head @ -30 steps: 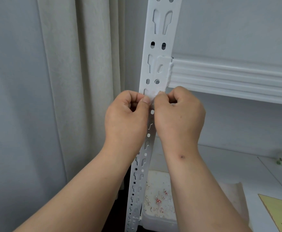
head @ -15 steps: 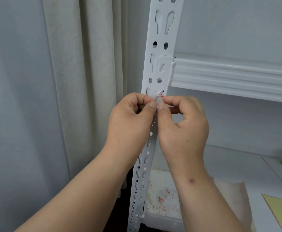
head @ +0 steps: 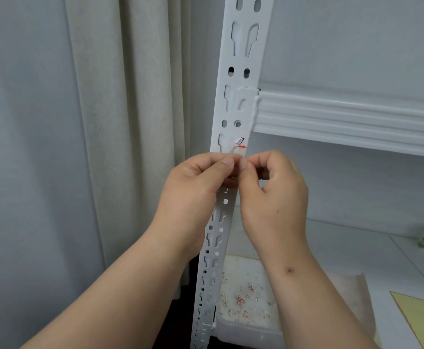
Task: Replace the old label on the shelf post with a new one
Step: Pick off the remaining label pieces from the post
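Hands meet in front of the white perforated metal shelf post (head: 240, 109), and they are ours. Our left hand (head: 196, 195) and our right hand (head: 274, 197) are pressed together at the thumb tips, both pinched on a small piece of the old white paper label (head: 237, 157) just where it leaves the post. Above our fingertips a torn remnant of this label with red and black marks (head: 240, 143) is on the post face, partly lifted from the metal. It sits just below the white ribbed shelf beam (head: 344, 117) that joins the post on the right. Behind the post on the left we see a beige pleated curtain (head: 130, 122). Below our wrists, on the lower white shelf board (head: 357, 238), lies a white shallow tray (head: 246, 328) with many small paper scraps, some red. Near the right bottom corner is a yellow flat sheet (head: 420, 316).
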{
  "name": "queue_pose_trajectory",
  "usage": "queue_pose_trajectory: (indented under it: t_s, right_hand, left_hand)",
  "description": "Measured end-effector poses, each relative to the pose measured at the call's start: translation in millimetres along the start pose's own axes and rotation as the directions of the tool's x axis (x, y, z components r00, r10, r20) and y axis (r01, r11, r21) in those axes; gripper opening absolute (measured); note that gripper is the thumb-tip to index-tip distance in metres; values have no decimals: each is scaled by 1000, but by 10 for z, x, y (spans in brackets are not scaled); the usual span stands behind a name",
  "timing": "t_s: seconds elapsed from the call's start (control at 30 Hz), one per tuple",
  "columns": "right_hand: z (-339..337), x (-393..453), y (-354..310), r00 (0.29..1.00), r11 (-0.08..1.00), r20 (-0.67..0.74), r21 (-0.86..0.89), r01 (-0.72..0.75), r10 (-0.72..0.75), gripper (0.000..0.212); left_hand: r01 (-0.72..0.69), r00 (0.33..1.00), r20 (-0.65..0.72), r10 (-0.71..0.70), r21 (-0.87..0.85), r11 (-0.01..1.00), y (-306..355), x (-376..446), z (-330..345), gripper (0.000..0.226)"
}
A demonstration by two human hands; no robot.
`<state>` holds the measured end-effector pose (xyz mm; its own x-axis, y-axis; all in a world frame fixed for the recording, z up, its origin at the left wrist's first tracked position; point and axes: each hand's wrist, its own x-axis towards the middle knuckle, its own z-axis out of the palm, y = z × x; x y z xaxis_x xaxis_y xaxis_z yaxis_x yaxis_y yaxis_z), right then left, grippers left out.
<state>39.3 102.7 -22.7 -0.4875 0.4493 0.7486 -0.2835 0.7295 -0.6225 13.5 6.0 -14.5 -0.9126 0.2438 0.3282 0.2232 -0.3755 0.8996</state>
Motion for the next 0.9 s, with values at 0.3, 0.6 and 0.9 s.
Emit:
queue_pose_trajectory:
  t_s: [0.3, 0.6, 0.9]
  right_hand:
    - [-29, 66, -13, 995, 995, -30, 49, -90, 91, 13]
    - [2, 123, 23, 996, 994, -36, 80, -81, 84, 16]
    - [35, 131, 83, 997, 993, -1, 93, -76, 77, 12]
  left_hand:
    - [-317, 912, -50, 408, 548, 774, 28, 139, 3, 20]
    - [-595, 652, 258, 713, 757, 270, -85, 409, -53, 4]
    - [-649, 507, 413, 756, 761, 19, -54, 508, -93, 5]
